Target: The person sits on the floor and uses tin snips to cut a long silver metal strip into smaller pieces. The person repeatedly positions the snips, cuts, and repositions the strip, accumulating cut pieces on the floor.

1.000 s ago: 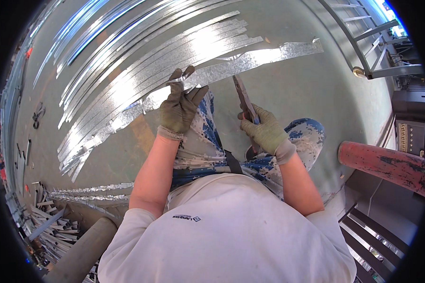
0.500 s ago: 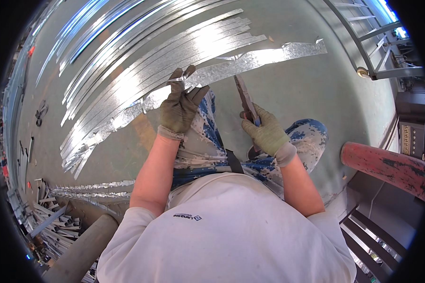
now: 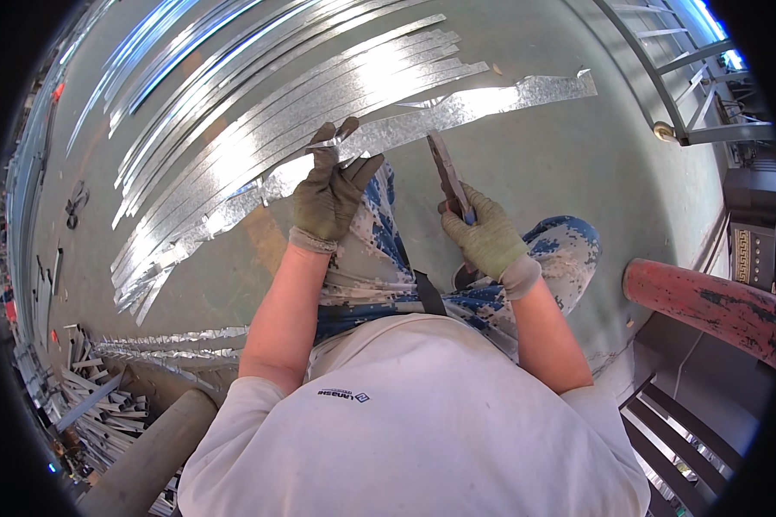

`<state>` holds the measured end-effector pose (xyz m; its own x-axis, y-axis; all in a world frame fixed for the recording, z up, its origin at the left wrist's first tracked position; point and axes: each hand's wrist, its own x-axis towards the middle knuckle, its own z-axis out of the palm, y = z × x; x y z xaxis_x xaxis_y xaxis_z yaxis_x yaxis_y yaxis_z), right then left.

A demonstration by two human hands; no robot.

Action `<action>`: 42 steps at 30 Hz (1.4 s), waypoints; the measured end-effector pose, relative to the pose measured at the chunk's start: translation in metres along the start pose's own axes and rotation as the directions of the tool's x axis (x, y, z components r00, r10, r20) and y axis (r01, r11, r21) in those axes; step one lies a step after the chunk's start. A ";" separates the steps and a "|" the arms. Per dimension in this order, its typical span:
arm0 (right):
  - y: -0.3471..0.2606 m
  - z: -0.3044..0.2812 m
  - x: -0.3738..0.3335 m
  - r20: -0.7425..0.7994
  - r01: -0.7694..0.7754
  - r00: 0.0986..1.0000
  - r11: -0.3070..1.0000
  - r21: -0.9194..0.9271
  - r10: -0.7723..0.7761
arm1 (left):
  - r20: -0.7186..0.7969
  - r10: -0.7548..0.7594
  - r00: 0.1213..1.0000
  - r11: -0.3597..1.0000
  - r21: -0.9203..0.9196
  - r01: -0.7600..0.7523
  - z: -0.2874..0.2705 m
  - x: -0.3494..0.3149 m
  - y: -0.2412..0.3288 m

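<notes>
A long, shiny sheet-metal strip (image 3: 491, 101) with notched, bent edges runs from lower left to upper right before me. My left hand (image 3: 328, 194), in an olive work glove, grips it near its middle, two fingertips showing past its far edge. My right hand (image 3: 487, 233), gloved too, is closed round dark tin snips (image 3: 445, 172) with a bit of blue at the handle. The snips point away from me, their tip just short of the strip's near edge. Their blades look closed together. The palm hides most of the handles.
Several flat metal strips (image 3: 293, 108) lie side by side beyond my left hand. A metal frame on casters (image 3: 664, 131) stands far right, a worn red cylinder (image 3: 698, 306) at right. Metal offcuts (image 3: 112, 409) are heaped at lower left beside a grey cylinder (image 3: 155, 452).
</notes>
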<state>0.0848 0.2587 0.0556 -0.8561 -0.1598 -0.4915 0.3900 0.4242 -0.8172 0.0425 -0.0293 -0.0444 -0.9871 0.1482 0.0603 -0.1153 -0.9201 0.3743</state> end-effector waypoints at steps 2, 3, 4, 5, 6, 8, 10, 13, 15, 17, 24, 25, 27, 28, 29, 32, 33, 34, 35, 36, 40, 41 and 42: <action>0.005 -0.001 0.002 0.018 0.031 0.999 0.999 0.024 -0.031 | 0.006 -0.005 1.000 1.000 -0.008 0.005 0.000 0.000 0.001; 0.007 -0.002 0.003 0.036 0.043 0.998 0.998 0.052 -0.045 | 0.009 -0.007 1.000 1.000 -0.012 0.007 0.000 0.000 0.001; 0.006 -0.002 0.004 0.055 0.055 0.997 0.995 0.081 -0.060 | 0.013 -0.004 1.000 1.000 -0.012 0.004 0.000 0.000 0.001; 0.003 -0.004 0.004 0.084 0.008 0.996 0.995 0.103 -0.016 | 0.018 -0.001 1.000 1.000 -0.012 0.002 0.000 -0.001 0.000; -0.002 -0.006 0.002 0.113 -0.040 0.993 0.992 0.123 0.026 | 0.022 0.002 1.000 1.000 -0.011 -0.001 0.001 -0.001 0.000; -0.003 -0.007 0.002 0.127 -0.043 0.991 0.992 0.117 0.028 | -0.004 0.011 1.000 1.000 0.014 -0.011 0.002 -0.002 0.001; 0.004 -0.005 0.006 0.093 0.049 0.994 0.997 0.062 -0.055 | -0.015 0.016 1.000 0.999 0.030 -0.016 0.003 -0.002 0.001; 0.019 0.007 0.010 -0.068 0.201 0.977 0.980 -0.007 -0.201 | -0.016 0.015 1.000 0.999 0.048 -0.014 0.004 -0.001 0.001; 0.021 0.009 0.012 -0.079 0.217 0.972 0.975 -0.050 -0.221 | -0.027 0.011 1.000 0.998 0.068 -0.009 0.005 -0.001 0.003; 0.024 0.009 0.014 -0.082 0.229 0.968 0.969 -0.090 -0.236 | -0.025 0.012 1.000 0.998 0.064 -0.010 0.002 0.000 0.004; 0.009 -0.007 0.013 0.103 0.024 0.994 0.989 0.145 -0.039 | -0.087 0.056 0.995 0.997 0.064 -0.050 0.011 0.001 0.001; 0.009 -0.008 0.015 0.124 0.004 0.992 0.987 0.162 -0.025 | -0.084 0.053 0.995 0.995 0.086 -0.046 0.012 0.000 0.002; 0.002 -0.015 0.011 0.198 -0.064 0.980 0.969 0.238 0.016 | -0.078 0.047 0.996 0.991 0.129 -0.037 0.012 0.000 0.003; -0.001 -0.017 0.009 0.239 -0.102 0.970 0.957 0.273 0.035 | -0.075 0.038 0.996 0.992 0.120 -0.029 0.010 -0.002 0.004; 0.001 -0.018 0.007 0.289 -0.143 0.957 0.918 0.371 0.032 | -0.071 0.029 0.997 0.994 0.110 -0.021 0.008 -0.004 0.004; 0.010 -0.018 0.004 0.401 -0.240 0.916 0.757 0.608 -0.031 | -0.064 0.027 0.998 0.996 0.082 -0.021 0.009 -0.007 0.004; 0.014 -0.015 0.003 0.413 -0.248 0.908 0.704 0.666 -0.071 | -0.061 0.030 0.998 0.997 0.072 -0.026 0.009 -0.007 0.004; 0.015 -0.012 0.003 0.421 -0.256 0.900 0.644 0.721 -0.113 | -0.059 0.028 0.998 0.997 0.072 -0.023 0.007 -0.007 0.006; 0.013 -0.010 0.002 0.461 -0.312 0.878 0.572 0.758 -0.132 | -0.056 0.024 0.998 0.997 0.071 -0.020 0.005 -0.008 0.007; 0.009 -0.009 0.000 0.497 -0.369 0.854 0.496 0.786 -0.153 | -0.054 0.021 0.998 0.997 0.070 -0.017 0.002 -0.010 0.009; 0.012 0.004 -0.007 0.566 -0.516 0.769 0.233 0.824 -0.297 | -0.013 0.024 1.000 1.000 0.017 -0.024 0.004 -0.013 0.015; 0.011 0.002 -0.004 0.589 -0.541 0.747 0.234 0.808 -0.309 | -0.005 0.032 0.999 0.999 0.019 -0.032 0.001 -0.014 0.016; 0.011 0.004 -0.004 0.588 -0.557 0.736 0.193 0.808 -0.336 | 0.002 0.039 0.999 0.999 0.019 -0.039 -0.002 -0.015 0.017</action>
<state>0.0943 0.2600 0.0476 -0.5618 -0.7839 -0.2644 0.8260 -0.5490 -0.1275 0.0547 -0.0480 -0.0408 -0.9906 0.1127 0.0769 -0.0742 -0.9180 0.3896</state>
